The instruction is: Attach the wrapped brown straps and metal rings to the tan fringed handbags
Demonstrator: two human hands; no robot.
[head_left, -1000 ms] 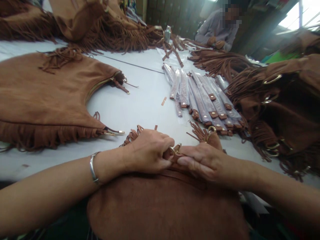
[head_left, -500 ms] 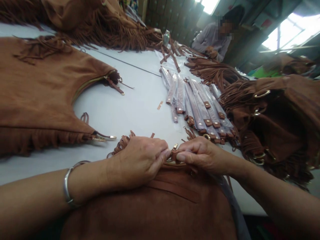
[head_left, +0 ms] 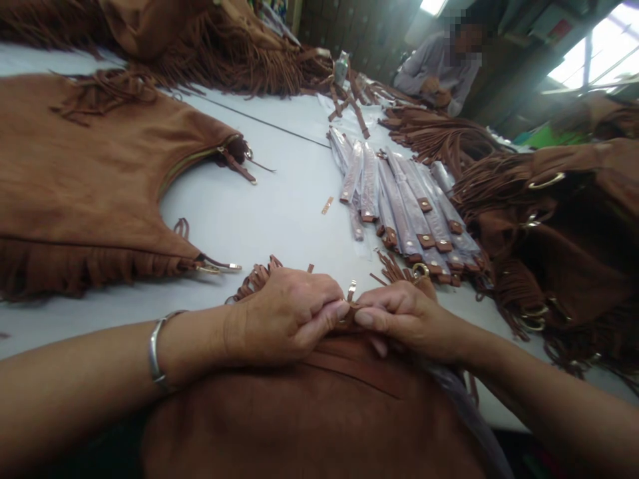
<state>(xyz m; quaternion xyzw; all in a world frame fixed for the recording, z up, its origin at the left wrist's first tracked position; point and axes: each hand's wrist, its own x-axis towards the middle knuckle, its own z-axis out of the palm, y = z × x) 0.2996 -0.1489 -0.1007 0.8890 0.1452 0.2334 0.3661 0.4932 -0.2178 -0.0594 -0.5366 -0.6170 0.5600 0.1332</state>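
Note:
A brown suede bag (head_left: 309, 419) lies before me at the table's near edge. Over its top edge, my left hand (head_left: 294, 316) and my right hand (head_left: 404, 319) pinch a short brown leather strap (head_left: 352, 308) from either side. A small shiny metal clasp (head_left: 352, 290) sticks up between the fingertips. The fingers of both hands are closed, and they hide much of the strap. Brown leather fringe (head_left: 254, 278) lies just past my left hand. A gold ring (head_left: 420, 270) lies just past my right hand.
Plastic-wrapped straps (head_left: 399, 206) lie in a pile at centre right. A fringed bag (head_left: 84, 179) is spread at the left, and more brown bags (head_left: 559, 233) are heaped at the right. A small metal plate (head_left: 327, 205) lies mid-table. One person (head_left: 432, 73) works at the far side.
Both hands stay at the strap while the fingertips have tilted it, and less of it shows. The metal clasp now stands more upright. The whole view has shifted slightly.

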